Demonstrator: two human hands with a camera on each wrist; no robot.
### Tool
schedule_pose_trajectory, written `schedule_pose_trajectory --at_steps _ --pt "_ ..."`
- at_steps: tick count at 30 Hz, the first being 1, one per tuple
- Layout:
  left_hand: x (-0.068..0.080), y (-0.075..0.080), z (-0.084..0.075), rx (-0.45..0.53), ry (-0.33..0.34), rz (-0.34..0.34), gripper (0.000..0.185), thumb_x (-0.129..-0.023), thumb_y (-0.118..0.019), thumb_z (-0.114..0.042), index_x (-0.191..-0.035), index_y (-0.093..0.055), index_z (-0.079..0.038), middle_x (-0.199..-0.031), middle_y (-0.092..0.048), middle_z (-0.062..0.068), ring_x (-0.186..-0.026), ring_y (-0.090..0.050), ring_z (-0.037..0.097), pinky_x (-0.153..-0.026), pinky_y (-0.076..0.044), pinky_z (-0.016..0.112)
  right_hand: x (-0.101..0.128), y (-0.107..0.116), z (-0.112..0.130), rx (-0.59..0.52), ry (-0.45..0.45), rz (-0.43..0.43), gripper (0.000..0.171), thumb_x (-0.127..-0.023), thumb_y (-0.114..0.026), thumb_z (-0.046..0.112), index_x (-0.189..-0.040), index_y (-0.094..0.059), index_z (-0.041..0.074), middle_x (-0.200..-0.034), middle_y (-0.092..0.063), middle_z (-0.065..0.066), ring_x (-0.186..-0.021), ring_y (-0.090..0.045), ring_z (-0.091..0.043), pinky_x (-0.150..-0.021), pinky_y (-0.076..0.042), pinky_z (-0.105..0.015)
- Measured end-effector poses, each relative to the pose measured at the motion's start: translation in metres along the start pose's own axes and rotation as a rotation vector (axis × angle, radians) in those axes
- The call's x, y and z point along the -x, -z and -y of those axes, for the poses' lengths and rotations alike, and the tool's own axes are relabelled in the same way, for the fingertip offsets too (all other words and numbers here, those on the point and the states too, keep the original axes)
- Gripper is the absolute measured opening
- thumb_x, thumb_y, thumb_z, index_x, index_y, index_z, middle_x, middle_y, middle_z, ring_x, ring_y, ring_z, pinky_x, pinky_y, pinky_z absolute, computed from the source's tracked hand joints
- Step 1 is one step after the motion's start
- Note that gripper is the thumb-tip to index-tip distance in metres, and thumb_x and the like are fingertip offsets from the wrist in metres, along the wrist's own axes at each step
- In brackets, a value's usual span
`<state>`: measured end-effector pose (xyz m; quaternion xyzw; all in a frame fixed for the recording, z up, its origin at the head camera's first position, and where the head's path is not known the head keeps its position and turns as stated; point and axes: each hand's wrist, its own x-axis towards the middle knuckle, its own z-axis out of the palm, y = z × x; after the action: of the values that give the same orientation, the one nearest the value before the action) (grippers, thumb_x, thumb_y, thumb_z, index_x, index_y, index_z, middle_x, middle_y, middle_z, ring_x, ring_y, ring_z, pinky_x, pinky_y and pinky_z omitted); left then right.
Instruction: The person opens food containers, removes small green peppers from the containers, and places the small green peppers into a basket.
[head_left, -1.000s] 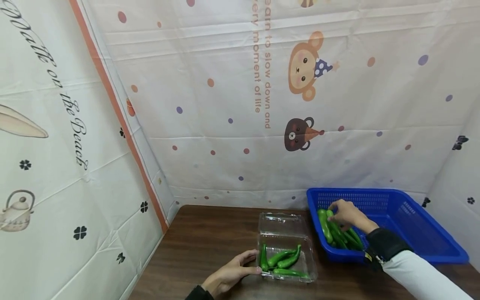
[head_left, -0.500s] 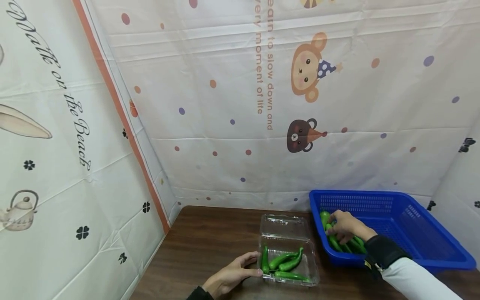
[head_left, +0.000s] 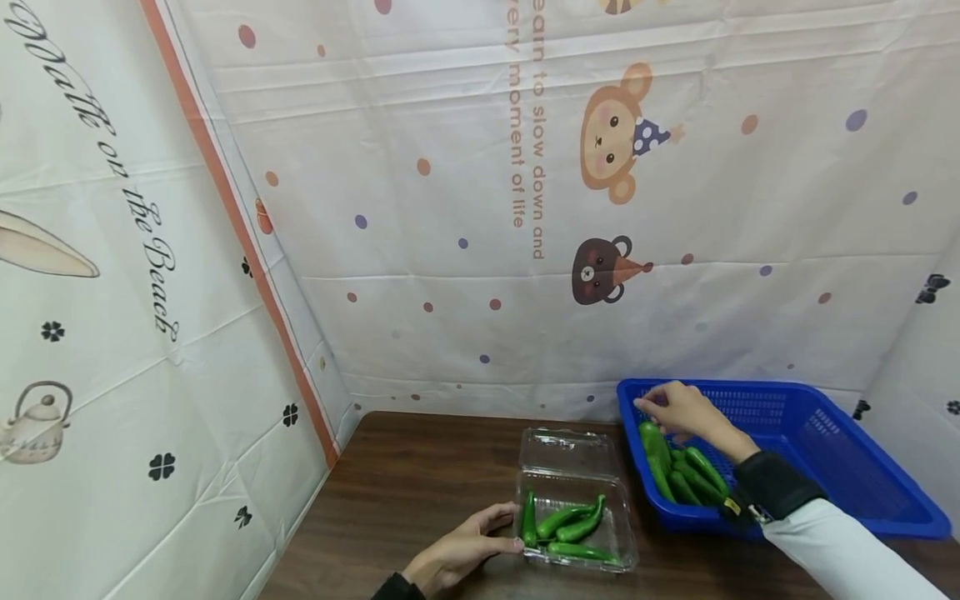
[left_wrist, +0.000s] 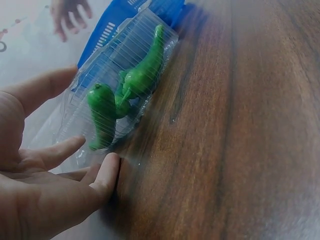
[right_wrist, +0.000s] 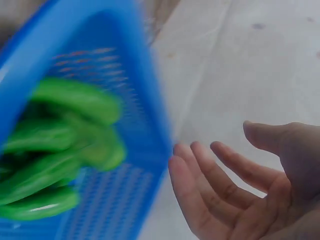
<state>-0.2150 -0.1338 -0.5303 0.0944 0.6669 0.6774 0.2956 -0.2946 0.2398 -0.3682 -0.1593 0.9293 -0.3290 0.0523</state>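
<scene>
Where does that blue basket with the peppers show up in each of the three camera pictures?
Head view: the blue basket sits lower right on the table, under the right hand.
Left wrist view: only a strip of it shows at upper left, behind the clear box.
Right wrist view: it fills the left half, blurred.
Shared landmark: the green peppers inside it.
</scene>
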Motion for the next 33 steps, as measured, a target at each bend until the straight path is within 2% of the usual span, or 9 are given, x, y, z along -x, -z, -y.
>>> schedule_pose_trajectory --at_steps 6,8,11,14,18,22,28,33 --pt "0.000 0.001 0.000 -0.002 0.005 -0.010 0.073 -0.095 -0.074 -0.018 -0.156 -0.037 -0.003 -0.162 -0.031 0.025 -0.152 -0.026 0.047 -0.122 -0.031 0.059 -0.007 -0.007 0.039 0.104 0.116 -0.061 0.037 -0.106 -0.056 0.027 -0.117 -0.070 -0.005 -0.061 -0.060 -0.003 -0.051 -0.050 -0.013 -0.050 -0.039 -0.028" --pt "0.000 0.001 0.000 -0.003 0.007 -0.009 0.073 -0.095 -0.074 -0.018 -0.156 -0.037 -0.003 -0.162 -0.032 0.025 -0.151 -0.026 0.047 -0.122 -0.032 0.058 -0.007 -0.012 0.050 0.122 0.147 -0.072 0.036 -0.106 -0.057 0.026 -0.117 -0.072 -0.004 -0.064 -0.063 -0.004 -0.052 -0.050 -0.013 -0.050 -0.036 -0.027" --pt "0.000 0.001 0.000 -0.006 0.000 -0.009 0.073 -0.095 -0.073 -0.018 -0.156 -0.036 -0.002 -0.162 -0.032 0.025 -0.151 -0.027 0.047 -0.122 -0.032 0.059 -0.005 -0.020 0.063 0.124 0.213 -0.068 0.033 -0.104 -0.059 0.024 -0.118 -0.073 -0.003 -0.077 -0.072 -0.006 -0.058 -0.059 -0.014 -0.052 -0.042 -0.028" --pt "0.000 -0.001 0.001 -0.014 -0.009 -0.011 0.075 -0.095 -0.074 -0.018 -0.156 -0.035 -0.001 -0.161 -0.032 0.024 -0.151 -0.028 0.046 -0.122 -0.032 0.059 -0.004 -0.030 0.071 0.078 0.299 -0.010 0.029 -0.104 -0.060 0.023 -0.115 -0.074 0.000 -0.092 -0.076 -0.007 -0.072 -0.069 -0.014 -0.060 -0.053 -0.028" --pt "0.000 -0.003 0.000 -0.013 -0.016 -0.019 0.075 -0.094 -0.074 -0.017 -0.156 -0.036 0.000 -0.161 -0.035 0.023 -0.150 -0.031 0.044 -0.122 -0.032 0.058 -0.006 -0.047 0.074 0.031 0.432 0.106 0.028 -0.104 -0.060 0.025 -0.116 -0.073 0.003 -0.100 -0.077 -0.007 -0.084 -0.071 -0.012 -0.070 -0.058 -0.025" --pt "-0.002 -0.003 -0.003 -0.018 -0.020 -0.028 0.072 -0.094 -0.074 -0.016 -0.155 -0.038 -0.001 -0.159 -0.037 0.022 -0.149 -0.033 0.042 -0.122 -0.031 0.060 -0.005 -0.071 0.070 0.079 0.518 0.224 0.032 -0.103 -0.061 0.028 -0.121 -0.071 0.004 -0.113 -0.074 -0.010 -0.101 -0.071 -0.021 -0.082 -0.060 -0.031" --pt "-0.003 -0.002 -0.004 -0.026 -0.015 -0.029 0.073 -0.094 -0.073 -0.016 -0.156 -0.037 -0.002 -0.160 -0.037 0.022 -0.150 -0.031 0.044 -0.122 -0.029 0.063 0.001 -0.109 0.050 0.158 0.442 0.351 0.033 -0.099 -0.068 0.026 -0.125 -0.070 0.006 -0.120 -0.069 -0.008 -0.112 -0.065 -0.030 -0.092 -0.058 -0.045" --pt "-0.001 -0.002 -0.002 -0.009 -0.009 -0.021 0.076 -0.094 -0.074 -0.017 -0.157 -0.035 -0.001 -0.160 -0.036 0.023 -0.151 -0.029 0.045 -0.122 -0.030 0.061 0.004 -0.129 0.030 0.165 0.385 0.387 0.037 -0.092 -0.075 0.014 -0.128 -0.068 0.006 -0.128 -0.066 -0.010 -0.122 -0.060 -0.039 -0.100 -0.052 -0.057"
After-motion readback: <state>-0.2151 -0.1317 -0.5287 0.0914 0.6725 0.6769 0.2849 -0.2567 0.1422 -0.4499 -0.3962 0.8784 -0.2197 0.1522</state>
